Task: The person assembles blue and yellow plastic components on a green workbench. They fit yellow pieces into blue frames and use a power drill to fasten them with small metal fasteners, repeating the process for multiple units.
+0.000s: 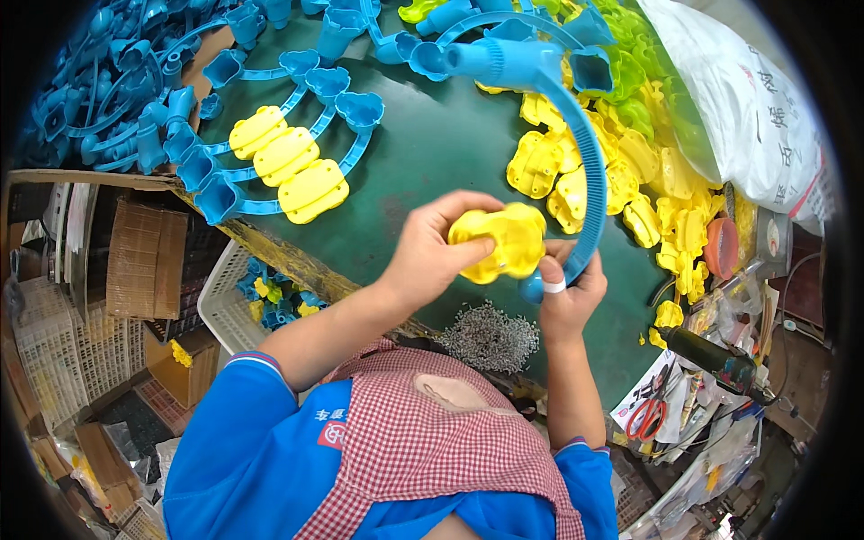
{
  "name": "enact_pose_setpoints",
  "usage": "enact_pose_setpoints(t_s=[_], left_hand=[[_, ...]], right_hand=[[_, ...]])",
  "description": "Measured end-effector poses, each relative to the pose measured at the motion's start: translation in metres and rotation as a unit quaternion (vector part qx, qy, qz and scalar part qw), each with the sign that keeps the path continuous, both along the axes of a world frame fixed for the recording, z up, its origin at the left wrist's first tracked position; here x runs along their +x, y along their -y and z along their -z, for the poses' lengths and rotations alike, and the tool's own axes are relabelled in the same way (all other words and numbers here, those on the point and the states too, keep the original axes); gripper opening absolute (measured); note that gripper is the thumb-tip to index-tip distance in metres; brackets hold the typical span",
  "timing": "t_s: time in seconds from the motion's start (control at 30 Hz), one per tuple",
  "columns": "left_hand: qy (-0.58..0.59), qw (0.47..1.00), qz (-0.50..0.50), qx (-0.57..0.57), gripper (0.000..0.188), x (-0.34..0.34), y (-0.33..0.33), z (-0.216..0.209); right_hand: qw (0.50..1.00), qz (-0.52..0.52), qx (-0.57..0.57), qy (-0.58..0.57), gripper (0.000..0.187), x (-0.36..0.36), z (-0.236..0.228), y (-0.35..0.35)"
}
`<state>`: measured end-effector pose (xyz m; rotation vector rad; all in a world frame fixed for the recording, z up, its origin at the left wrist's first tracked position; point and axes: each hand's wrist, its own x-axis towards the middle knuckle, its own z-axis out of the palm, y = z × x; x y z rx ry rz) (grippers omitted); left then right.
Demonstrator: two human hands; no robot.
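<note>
Near the middle, my left hand (430, 250) grips a yellow plastic shell (517, 241) with a wavy outline, thumb pressed on its face. My right hand (572, 295), with white tape round one digit, is closed on the lower end of a blue curved plastic bar (591, 166). The bar arches up and ends in a wide tube at the top. A blue rounded end sticks out beside the right fingers, just below the shell. At left on the green table (414, 148) lie several blue curved bars with yellow shells (312, 191) around their middles.
Loose yellow shells (621, 184) are heaped at right beside a white sack (742, 99). Blue parts (99, 99) fill the far left. Small metal screws (490, 337) lie at the near edge. A dark cylindrical tool (711, 360) and red-handled scissors (646, 418) lie at right.
</note>
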<state>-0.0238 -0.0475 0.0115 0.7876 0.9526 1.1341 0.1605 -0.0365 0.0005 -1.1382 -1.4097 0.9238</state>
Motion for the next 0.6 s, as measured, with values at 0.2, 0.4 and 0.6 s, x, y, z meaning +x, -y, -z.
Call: enact_pose_setpoints(t_s=[0.2,0.4,0.6], left_hand=[[0.021,0.996,-0.09,0.006,0.033,0.005,-0.008,0.003],[0.307,0.93,-0.193,-0.063,0.036,0.028,-0.001,-0.01],[0.277,0.941,-0.191,-0.026,0.041,0.028,-0.009,-0.013]], right_hand=[[0.999,-0.016,-0.017,0.039,0.029,-0.013,-0.009,0.0],[0.992,-0.006,0.02,0.122,0.023,-0.033,-0.008,0.003],[0.985,-0.084,0.091,0.122,0.031,-0.028,0.012,0.02]])
